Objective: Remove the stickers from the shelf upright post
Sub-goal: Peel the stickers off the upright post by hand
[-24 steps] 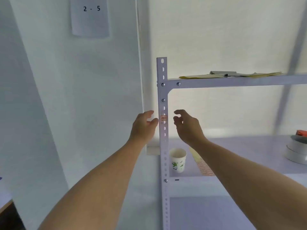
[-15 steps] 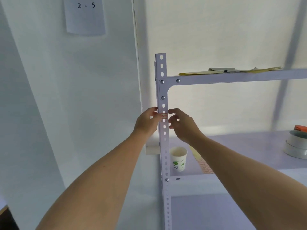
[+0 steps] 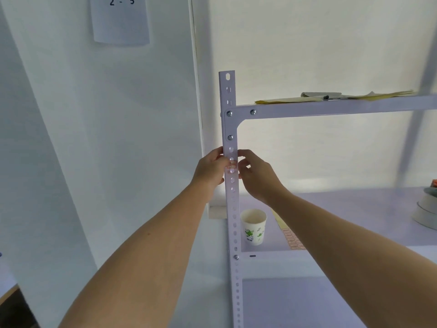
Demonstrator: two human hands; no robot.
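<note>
**Both hands at the sticker on the post**

A small orange sticker [image 3: 232, 164] sits on the front of the white post [image 3: 234, 233], below the top shelf [image 3: 331, 109]. The left hand [image 3: 210, 170] grasps the post's left edge, its thumb on the front by the sticker and its fingers hidden behind the metal. The right hand [image 3: 257, 177] curls against the right edge. Whether it pinches the sticker cannot be told. On the lower shelf [image 3: 354, 209] stands a cup [image 3: 254, 227]. Beside it lies a sticker sheet [image 3: 292, 240], partly covered by the right forearm. Tape rolls [image 3: 425, 209] sit far right, and papers [image 3: 295, 99] lie on the top shelf.
</note>
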